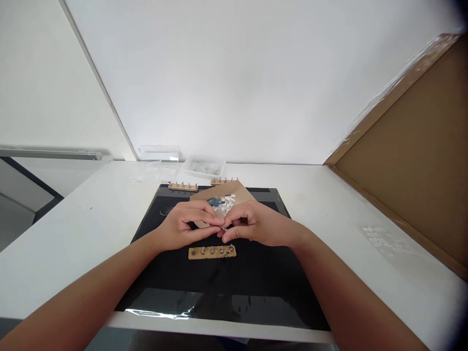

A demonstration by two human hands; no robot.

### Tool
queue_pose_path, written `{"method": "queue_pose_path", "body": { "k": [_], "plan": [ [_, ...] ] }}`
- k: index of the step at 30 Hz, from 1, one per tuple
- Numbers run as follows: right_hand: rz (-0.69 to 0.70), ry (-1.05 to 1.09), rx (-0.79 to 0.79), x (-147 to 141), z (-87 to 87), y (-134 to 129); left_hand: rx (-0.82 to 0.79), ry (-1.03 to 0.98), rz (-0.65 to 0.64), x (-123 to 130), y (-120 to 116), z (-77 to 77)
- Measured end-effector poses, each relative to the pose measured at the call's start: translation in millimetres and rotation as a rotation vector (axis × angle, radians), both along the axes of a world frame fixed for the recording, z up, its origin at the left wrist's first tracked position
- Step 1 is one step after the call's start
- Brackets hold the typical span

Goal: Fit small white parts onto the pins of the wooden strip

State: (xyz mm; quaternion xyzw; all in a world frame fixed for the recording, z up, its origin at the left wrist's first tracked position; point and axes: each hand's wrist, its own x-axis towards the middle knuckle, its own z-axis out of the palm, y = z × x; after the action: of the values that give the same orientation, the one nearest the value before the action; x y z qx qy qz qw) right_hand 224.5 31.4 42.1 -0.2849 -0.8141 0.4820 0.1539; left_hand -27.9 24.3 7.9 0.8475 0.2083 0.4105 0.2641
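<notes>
My left hand (192, 224) and my right hand (246, 222) meet over the black mat, both closed in a pinch at the fingertips. Between them is a small shiny metal piece (224, 228), too small to name, and both hands touch it. Just below lies a narrow tan strip (198, 254) bearing several upright metal pieces, with a dark round spot at its left end. Behind my fingers a brown sheet (241, 191) carries a heap of small white bits (227, 200) and a dark bluish item (214, 201), partly hidden by my hands.
Two similar strips with metal pieces, a left one (186, 187) and a right one (218, 182), lie at the black mat's (256, 287) far edge. Behind them stands a clear plastic tray (204, 167). A cardboard panel (409, 146) rises at the right, and a white wall (234, 87) at the back.
</notes>
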Motion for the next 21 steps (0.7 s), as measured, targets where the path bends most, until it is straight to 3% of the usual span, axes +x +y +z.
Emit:
{"method": "queue_pose_path", "body": {
  "k": [5, 16, 21],
  "plan": [
    [-0.052, -0.029, 0.128, -0.4, 0.6, -0.9, -0.07, 0.023, -0.089, -2.5, -0.1, 1.8],
    [-0.026, -0.042, 0.202, -2.7, 0.0, -4.9, -0.156, 0.131, -0.118, -5.4, 1.0, 5.5],
    [-0.027, -0.005, 0.296, -8.7, -1.5, -8.3, -0.204, 0.076, -0.11, -6.5, 1.3, 5.6]
  ]
}}
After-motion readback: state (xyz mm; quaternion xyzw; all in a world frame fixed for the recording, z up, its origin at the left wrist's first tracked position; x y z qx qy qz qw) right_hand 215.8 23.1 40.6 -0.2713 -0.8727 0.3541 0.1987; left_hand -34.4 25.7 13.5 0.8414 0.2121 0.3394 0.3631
